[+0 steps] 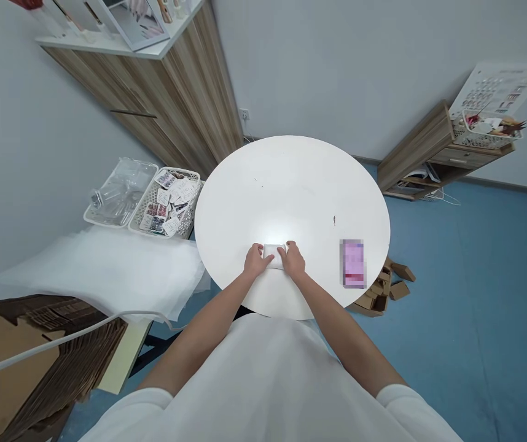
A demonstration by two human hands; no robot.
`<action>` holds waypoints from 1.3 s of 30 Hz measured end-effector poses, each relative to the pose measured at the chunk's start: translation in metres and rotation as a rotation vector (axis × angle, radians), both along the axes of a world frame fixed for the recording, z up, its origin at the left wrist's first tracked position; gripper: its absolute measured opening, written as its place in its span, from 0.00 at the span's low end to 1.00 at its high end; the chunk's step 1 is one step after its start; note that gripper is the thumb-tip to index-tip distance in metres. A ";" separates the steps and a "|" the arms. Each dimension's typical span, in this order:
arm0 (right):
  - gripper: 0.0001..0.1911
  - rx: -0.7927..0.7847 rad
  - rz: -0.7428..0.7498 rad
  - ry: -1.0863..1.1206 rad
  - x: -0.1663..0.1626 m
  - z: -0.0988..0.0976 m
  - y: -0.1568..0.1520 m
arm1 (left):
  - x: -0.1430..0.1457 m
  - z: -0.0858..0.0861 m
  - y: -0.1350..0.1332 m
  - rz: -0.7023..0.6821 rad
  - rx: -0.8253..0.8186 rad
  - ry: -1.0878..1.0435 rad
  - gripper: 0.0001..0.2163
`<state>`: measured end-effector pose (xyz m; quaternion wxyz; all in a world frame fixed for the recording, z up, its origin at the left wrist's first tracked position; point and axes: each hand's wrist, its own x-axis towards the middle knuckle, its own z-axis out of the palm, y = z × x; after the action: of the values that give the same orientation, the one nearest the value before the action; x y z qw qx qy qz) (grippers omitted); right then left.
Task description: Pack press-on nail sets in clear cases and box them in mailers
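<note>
A small white wrapped packet (pixel 273 255) lies near the front of the round white table (pixel 291 184). My left hand (pixel 256 260) grips its left side, thumb on top and fingers bent round the edge. On the right side, my right hand (pixel 293 260) presses its thumb onto the packet while the other fingers curl behind. What the packet contains is hidden. To the right of my hands a phone-shaped thing with a blurred pink screen (pixel 354 264) lies on the tabletop.
Left of the table stand a white basket of small cards (pixel 164 205) and another with clear plastic bags (pixel 123 190). White foam sheets (pixel 120 270) spread above flattened cardboard (pixel 74 350). Small brown boxes (pixel 378 291) lie on the floor at right. Wooden cabinets (pixel 153 92) stand behind.
</note>
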<state>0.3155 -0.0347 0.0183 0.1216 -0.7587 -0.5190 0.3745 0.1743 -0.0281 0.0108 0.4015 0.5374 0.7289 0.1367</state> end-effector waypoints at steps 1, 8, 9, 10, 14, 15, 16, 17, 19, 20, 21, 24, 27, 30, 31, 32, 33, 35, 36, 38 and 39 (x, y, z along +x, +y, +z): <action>0.23 0.034 -0.013 0.013 0.001 0.001 -0.005 | 0.001 0.000 0.000 -0.002 0.021 -0.002 0.20; 0.18 0.130 -0.072 0.156 0.000 -0.007 -0.042 | 0.009 -0.002 -0.007 -0.147 0.189 -0.082 0.16; 0.17 0.130 -0.112 0.190 -0.001 -0.010 -0.044 | 0.010 -0.002 -0.008 -0.166 0.212 -0.086 0.16; 0.17 0.131 -0.151 0.226 -0.002 -0.013 -0.045 | 0.011 -0.002 -0.008 -0.178 0.229 -0.088 0.17; 0.17 0.116 -0.193 0.361 0.001 -0.019 -0.044 | 0.011 0.000 -0.009 -0.159 0.196 -0.100 0.17; 0.17 0.110 -0.190 0.385 0.002 -0.019 -0.043 | 0.011 0.001 -0.009 -0.140 0.176 -0.108 0.17; 0.17 0.107 -0.189 0.404 0.004 -0.018 -0.043 | 0.011 0.003 -0.009 -0.117 0.157 -0.121 0.18; 0.17 0.111 -0.188 0.417 0.005 -0.017 -0.044 | 0.011 0.004 -0.010 -0.090 0.141 -0.138 0.18; 0.18 0.137 -0.192 0.429 0.007 -0.014 -0.047 | 0.011 0.006 -0.012 -0.030 0.117 -0.171 0.20; 0.18 0.154 -0.199 0.430 0.007 -0.012 -0.049 | 0.011 0.008 -0.013 -0.003 0.107 -0.180 0.21; 0.18 0.170 -0.211 0.431 0.008 -0.010 -0.052 | 0.010 0.009 -0.014 0.022 0.096 -0.181 0.22; 0.20 0.165 -0.271 0.456 0.013 -0.005 -0.062 | 0.002 0.012 -0.017 0.093 0.031 -0.144 0.24; 0.22 0.075 -0.355 0.522 0.019 -0.003 -0.073 | -0.010 0.013 -0.019 0.168 -0.145 -0.139 0.25; 0.23 -0.042 -0.424 0.625 0.022 -0.003 -0.079 | -0.018 0.012 -0.020 0.208 -0.316 -0.205 0.27; 0.23 -0.068 -0.441 0.649 0.022 -0.003 -0.079 | -0.018 0.011 -0.020 0.212 -0.334 -0.222 0.27; 0.23 -0.082 -0.457 0.661 0.021 -0.002 -0.077 | -0.017 0.010 -0.018 0.213 -0.334 -0.230 0.27; 0.23 -0.088 -0.472 0.660 0.020 -0.002 -0.074 | -0.015 0.009 -0.016 0.215 -0.327 -0.236 0.26; 0.23 -0.091 -0.482 0.635 0.016 -0.002 -0.066 | -0.010 0.007 -0.011 0.212 -0.305 -0.236 0.23; 0.22 -0.090 -0.474 0.612 0.014 -0.002 -0.060 | -0.007 0.005 -0.008 0.201 -0.287 -0.227 0.22; 0.20 -0.077 -0.443 0.543 0.010 -0.004 -0.051 | -0.003 0.003 -0.002 0.153 -0.229 -0.187 0.19; 0.18 -0.065 -0.429 0.502 0.009 -0.005 -0.047 | -0.003 0.002 -0.001 0.117 -0.189 -0.157 0.17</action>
<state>0.3240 -0.0815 0.0134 0.2974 -0.7382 -0.2888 0.5321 0.1718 -0.0288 0.0128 0.4975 0.4414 0.7349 0.1322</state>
